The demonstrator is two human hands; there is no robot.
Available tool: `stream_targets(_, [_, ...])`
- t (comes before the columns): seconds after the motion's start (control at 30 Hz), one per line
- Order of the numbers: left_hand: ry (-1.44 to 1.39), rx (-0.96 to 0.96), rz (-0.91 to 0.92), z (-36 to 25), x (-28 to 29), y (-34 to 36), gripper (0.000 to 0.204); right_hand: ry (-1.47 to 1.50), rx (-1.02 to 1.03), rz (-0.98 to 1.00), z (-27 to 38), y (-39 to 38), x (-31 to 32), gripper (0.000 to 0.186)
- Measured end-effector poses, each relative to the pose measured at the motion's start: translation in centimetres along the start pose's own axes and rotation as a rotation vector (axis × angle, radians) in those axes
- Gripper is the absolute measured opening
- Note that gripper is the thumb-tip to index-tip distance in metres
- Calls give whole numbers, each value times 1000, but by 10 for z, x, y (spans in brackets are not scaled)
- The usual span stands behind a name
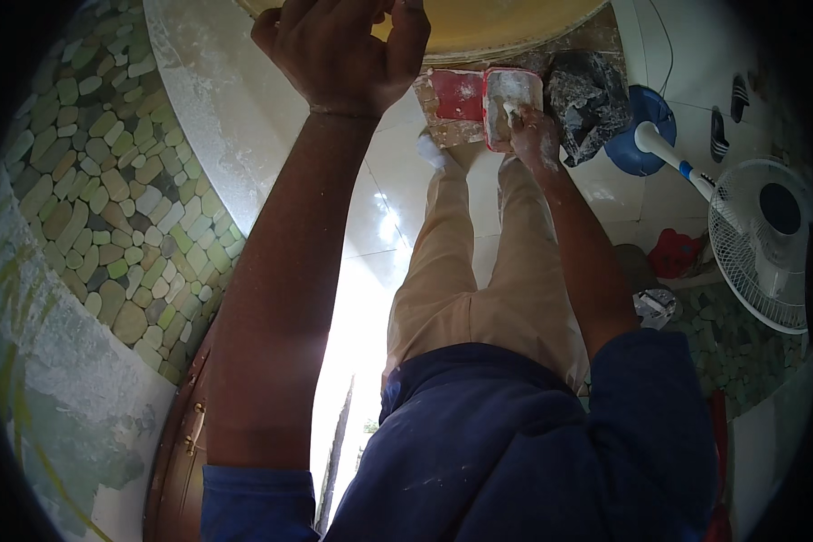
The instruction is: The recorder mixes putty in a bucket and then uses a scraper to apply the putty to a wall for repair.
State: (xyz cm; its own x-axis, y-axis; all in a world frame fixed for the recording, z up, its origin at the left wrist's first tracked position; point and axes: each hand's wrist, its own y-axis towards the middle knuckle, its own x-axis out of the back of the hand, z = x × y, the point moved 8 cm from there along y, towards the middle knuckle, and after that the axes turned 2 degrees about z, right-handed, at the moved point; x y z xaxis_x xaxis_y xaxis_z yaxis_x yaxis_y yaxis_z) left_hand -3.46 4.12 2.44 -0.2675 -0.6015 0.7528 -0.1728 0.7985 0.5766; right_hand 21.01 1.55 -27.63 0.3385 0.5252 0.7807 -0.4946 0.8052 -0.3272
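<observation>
My left hand (343, 50) is raised at the top, fingers curled by a yellow round surface (510, 23); what they hold, if anything, is hidden. My right hand (530, 135) reaches into a red-rimmed, powder-smeared tray (516, 87), its fingers closed on something whitish and too small to make out. Beside that tray lies a flat red piece (456, 95) with white smears, on a stained brown board (456, 135). A crumpled black bag (587, 108) sits just to the right.
A white pedestal fan (759, 244) with a blue base (641, 149) stands right, near slippers (739, 95) and a red object (673, 253). My feet are on a tiled floor (370, 208). Pebble-patterned tiles (108, 226) cover the left; a wooden door (176, 470) is at lower left.
</observation>
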Motion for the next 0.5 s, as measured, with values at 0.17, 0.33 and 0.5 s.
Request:
stream_targets(0.17, [19,-15,16,0,-2,0,32,-80,119,-47,5,-2,-5,19])
stream_targets(0.33, [-3,-1,4,-1,-2,-1,32,73,-43,8,-15,-4,-14,21])
stream_targets(0.5, [3,-7,1,0,-2,-1,32,132,-81,7,-15,-4,-6,38])
